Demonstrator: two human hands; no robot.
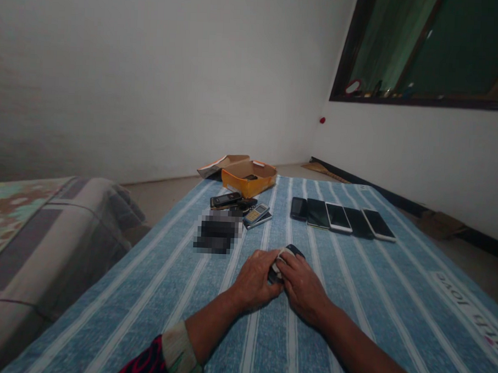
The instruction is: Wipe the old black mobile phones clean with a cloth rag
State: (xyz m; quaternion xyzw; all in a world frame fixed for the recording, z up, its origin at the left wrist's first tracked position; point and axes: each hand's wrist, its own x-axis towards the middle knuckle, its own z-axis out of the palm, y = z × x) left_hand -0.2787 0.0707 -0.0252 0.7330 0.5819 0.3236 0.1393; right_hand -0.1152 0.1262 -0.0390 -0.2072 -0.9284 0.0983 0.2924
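A dark mobile phone (296,250) lies at the middle of the striped cloth, partly hidden under both hands. My left hand (253,280) is closed around the phone's left side, its thumb near the lower edge. Over the phone, my right hand (306,288) presses a crumpled white wipe (286,255) with bent fingers. Whether the wipe is tissue or fabric I cannot tell. Beyond the left hand sits a silver keypad phone (256,214), on top of another flat device. Black phones (226,199) are piled beside it.
Several smartphones lie side by side at the right, a white-framed one (338,218) among them. An open orange box (247,183) stands at the far edge. A blurred dark patch (218,232) lies left of centre. Blue striped cloth (209,339) covers the surface; a draped bed (66,217) is at left.
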